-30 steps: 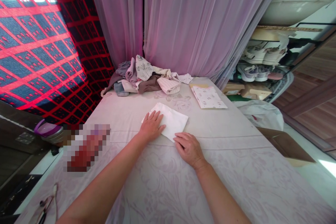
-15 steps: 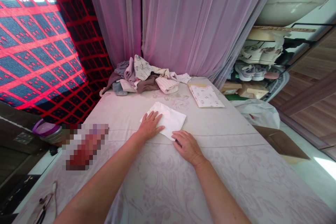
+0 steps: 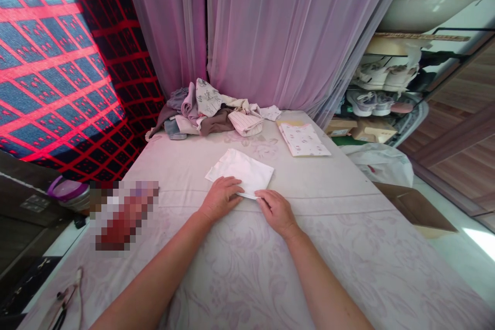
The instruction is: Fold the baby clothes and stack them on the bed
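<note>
A folded white cloth (image 3: 247, 170) lies on the bedspread in front of me, its near edge turned towards me. My left hand (image 3: 222, 197) is at the near left part of this edge, fingers curved over the cloth and thumb close below them. At the near right corner, my right hand (image 3: 277, 211) pinches the edge between thumb and fingers. The fingers partly cover the near edge, so the layers under them are hidden.
A heap of crumpled clothes (image 3: 216, 118) lies at the far end of the bed, before purple curtains (image 3: 255, 31). To its right is a folded patterned garment (image 3: 304, 140). A cable (image 3: 79, 289) lies front left. Shoes (image 3: 371, 102) stand on a rack at right.
My left hand has slid back towards me from the top of the cloth to its near edge. My right hand has closed on the near right corner, which sits slightly farther away.
</note>
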`<action>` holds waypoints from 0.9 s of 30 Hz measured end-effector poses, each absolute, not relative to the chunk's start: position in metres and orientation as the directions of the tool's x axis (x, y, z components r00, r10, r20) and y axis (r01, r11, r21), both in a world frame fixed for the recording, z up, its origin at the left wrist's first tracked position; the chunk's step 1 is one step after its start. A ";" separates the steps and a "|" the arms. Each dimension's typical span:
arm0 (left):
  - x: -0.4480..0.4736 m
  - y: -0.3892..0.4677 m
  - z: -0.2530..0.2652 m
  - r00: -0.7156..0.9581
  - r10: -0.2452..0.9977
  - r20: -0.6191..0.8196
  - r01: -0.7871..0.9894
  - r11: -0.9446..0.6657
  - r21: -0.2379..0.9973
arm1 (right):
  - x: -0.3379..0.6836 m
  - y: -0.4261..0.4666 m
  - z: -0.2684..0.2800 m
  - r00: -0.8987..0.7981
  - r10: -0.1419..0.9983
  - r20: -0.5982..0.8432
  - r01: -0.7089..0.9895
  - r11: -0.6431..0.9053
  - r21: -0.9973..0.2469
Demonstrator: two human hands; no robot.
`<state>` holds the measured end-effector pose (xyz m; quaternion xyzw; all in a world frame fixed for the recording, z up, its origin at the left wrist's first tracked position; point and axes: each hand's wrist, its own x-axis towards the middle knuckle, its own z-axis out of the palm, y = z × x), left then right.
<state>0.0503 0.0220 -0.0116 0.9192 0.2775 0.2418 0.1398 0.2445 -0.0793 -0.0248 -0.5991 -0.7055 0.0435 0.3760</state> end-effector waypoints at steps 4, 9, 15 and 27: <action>0.053 0.026 -0.016 0.731 0.536 0.424 0.424 -0.842 0.333 | 0.245 -0.078 -0.025 0.027 0.878 0.478 0.788 0.276 -0.551; 0.052 0.026 -0.019 0.719 0.538 0.441 0.435 -0.842 0.319 | 0.244 -0.080 -0.024 -0.002 0.890 0.457 0.812 0.268 -0.518; 0.052 0.026 -0.016 0.728 0.559 0.397 0.444 -0.825 0.350 | 0.234 -0.079 -0.018 -0.052 0.908 0.415 0.911 0.213 -0.352; 0.035 0.036 -0.020 0.788 0.568 0.235 0.419 -0.776 0.472 | 0.232 -0.080 -0.017 -0.135 0.902 0.410 0.911 0.276 -0.307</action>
